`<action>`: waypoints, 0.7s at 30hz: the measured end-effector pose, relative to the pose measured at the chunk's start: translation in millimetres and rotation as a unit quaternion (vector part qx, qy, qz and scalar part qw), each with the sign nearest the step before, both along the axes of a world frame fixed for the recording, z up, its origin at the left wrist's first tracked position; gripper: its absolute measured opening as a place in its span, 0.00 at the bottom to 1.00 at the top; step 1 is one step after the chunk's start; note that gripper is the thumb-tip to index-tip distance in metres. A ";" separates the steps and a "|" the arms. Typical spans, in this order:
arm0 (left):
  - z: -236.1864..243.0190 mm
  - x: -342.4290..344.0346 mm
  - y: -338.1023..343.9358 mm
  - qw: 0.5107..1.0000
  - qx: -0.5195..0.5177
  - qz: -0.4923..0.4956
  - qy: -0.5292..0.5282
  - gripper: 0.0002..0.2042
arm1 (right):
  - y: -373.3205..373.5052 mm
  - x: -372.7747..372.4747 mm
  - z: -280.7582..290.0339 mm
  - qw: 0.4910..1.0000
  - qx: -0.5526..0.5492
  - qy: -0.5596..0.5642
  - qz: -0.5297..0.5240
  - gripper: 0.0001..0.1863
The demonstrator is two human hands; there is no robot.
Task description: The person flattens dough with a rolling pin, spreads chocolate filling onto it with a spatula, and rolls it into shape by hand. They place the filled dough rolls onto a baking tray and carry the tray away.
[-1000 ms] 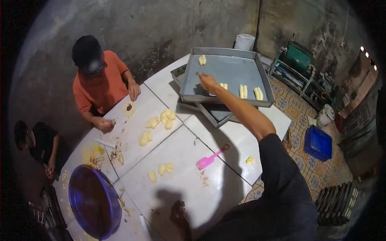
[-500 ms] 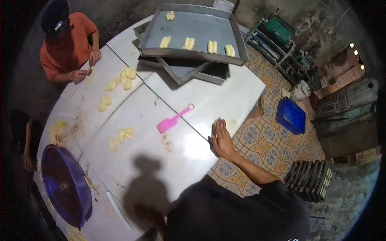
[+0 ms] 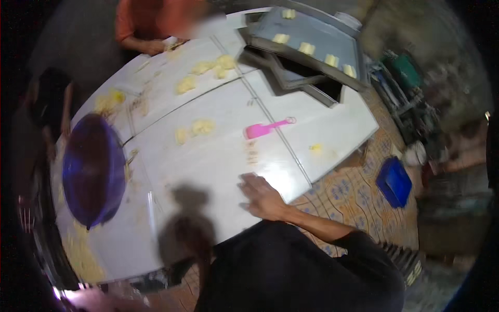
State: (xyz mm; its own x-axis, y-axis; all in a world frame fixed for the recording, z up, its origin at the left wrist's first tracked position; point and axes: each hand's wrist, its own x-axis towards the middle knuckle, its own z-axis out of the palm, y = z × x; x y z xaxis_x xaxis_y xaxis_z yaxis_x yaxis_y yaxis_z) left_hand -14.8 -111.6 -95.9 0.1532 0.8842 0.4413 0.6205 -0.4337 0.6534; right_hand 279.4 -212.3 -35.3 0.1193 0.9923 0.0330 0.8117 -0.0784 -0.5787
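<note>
Near the table's front edge, my right hand is stretched over the white tabletop, fingers and thumb apart and slightly blurred. Nothing shows in it. Beyond it lies a pink plastic scraper with a ringed handle. A small yellow dough piece rests to the hand's right, near the table's right edge. Farther left are dough pieces in a small group, with more dough lumps behind. A dark brownish shape, perhaps my left arm, merges with my shadow at the front; its fingers cannot be made out.
Stacked metal trays stand at the far right, the top one bearing several dough pieces. A purple basin is at the left. Across the table is a person in an orange shirt. A blue crate sits on the patterned floor.
My right hand has moved left from the table's right edge toward the front middle. A yellow dough piece now shows near where it was. The whole view has shifted and turned.
</note>
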 end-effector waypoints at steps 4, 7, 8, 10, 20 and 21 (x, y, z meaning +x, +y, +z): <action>-47.5 -20.3 -13.0 0.999 0.024 -0.024 -0.006 0.19 | 82.9 -73.5 -37.2 0.979 0.022 -0.147 0.137 0.36; -57.9 -31.5 -18.2 0.997 0.065 -0.002 0.034 0.18 | 53.9 -73.4 -28.6 0.920 -0.024 -0.101 0.378 0.35; -40.1 -13.4 -13.8 0.992 0.095 -0.006 0.084 0.17 | 52.9 -42.1 -31.2 0.930 -0.032 -0.088 0.355 0.36; 23.7 12.3 -6.7 0.998 -0.015 0.005 0.055 0.16 | 87.8 5.2 -23.7 0.977 -0.055 -0.154 0.139 0.39; 9.2 0.9 1.2 0.998 0.020 -0.037 -0.055 0.14 | 103.1 -48.1 -4.7 0.905 -0.015 0.120 0.407 0.18; 8.9 6.4 1.7 0.997 0.025 -0.040 -0.059 0.14 | 120.3 -31.8 -12.8 0.914 -0.015 0.235 0.331 0.14</action>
